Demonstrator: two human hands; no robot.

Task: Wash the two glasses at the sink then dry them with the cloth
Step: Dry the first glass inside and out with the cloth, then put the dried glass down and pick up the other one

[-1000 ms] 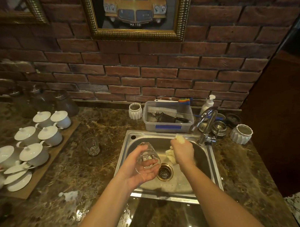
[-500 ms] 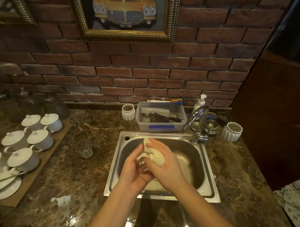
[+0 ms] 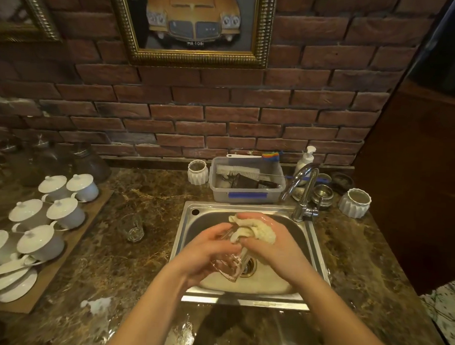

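Second glass [image 3: 130, 227] stands on the counter [image 3: 146, 259] left of the sink [image 3: 309, 242]

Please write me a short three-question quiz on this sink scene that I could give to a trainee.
1. True or false: the left hand holds a glass over the sink.
2. What does the right hand press against that glass?
A. a brush
B. a cream cloth
C. a soap bottle
3. Fill in: the second glass stands on the counter to the ____ of the sink.

Key: 1 true; 2 B; 3 left.
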